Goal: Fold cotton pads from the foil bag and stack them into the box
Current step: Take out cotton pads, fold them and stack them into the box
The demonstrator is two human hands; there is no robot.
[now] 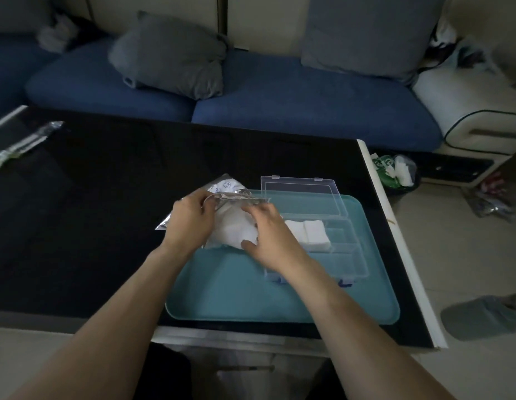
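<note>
Both hands work at the foil bag (pixel 222 189): left hand (pixel 190 217) grips its mouth, right hand (pixel 265 235) fingers pinch a cotton pad (pixel 233 229); two folded pads (pixel 306 235) already lie in the box (pixel 352 255), more remain.

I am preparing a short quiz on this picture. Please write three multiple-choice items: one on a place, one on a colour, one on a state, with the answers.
1. Where does the clear box stand?
A. on the tray
B. on the sofa
C. on the floor

2. What colour is the tray?
A. red
B. teal
C. yellow

3. The box lid is:
A. shut
B. open
C. missing

Answers: 1 A, the tray lies under it; 2 B, its bare surface is teal; 3 B, the lid is swung back and folded pads show inside.
</note>
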